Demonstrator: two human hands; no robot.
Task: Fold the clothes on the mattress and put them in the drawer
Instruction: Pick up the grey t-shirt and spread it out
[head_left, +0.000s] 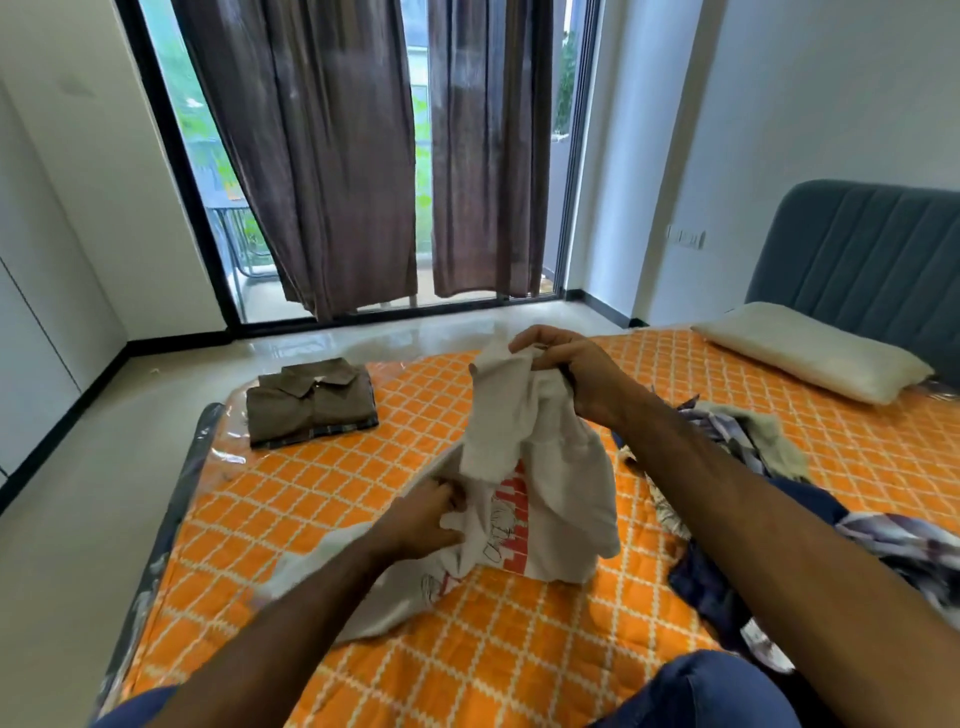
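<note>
Surface: we see a mattress (519, 649) under an orange quilted cover with a white lattice pattern; clear plastic wrap shows along its left and far edges.
Room: pale glossy floor (78, 493), white walls, a dark-framed glass door (197, 156) at the far side with two brown curtains (332, 156) hanging short of the floor. A grey-blue padded headboard (872, 244) stands far right.
Counts: one pillow (810, 351), lying at the far right just before the headboard; one folded stack (311, 400); one loose heap (779, 457); one shirt in hand; two curtains.
Stack: brown collared shirt on top, a plaid edge showing beneath it, far left near the mattress corner, well apart from the hands.
Heap: unfolded clothes, plaid and dark blue, on the right side of the mattress, running under our right forearm.
T-shirt (561, 467): white with a red and line-drawn print, mid-mattress, crumpled, upper part lifted off the cover and lower part trailing on it.
Right hand (566, 364): raised, fingers curled tight, pinching the top of the T-shirt.
Left hand (421, 519): low and nearer us, fingers curled into the cloth beside the print, gripping it.
Drawer: not in view.
</note>
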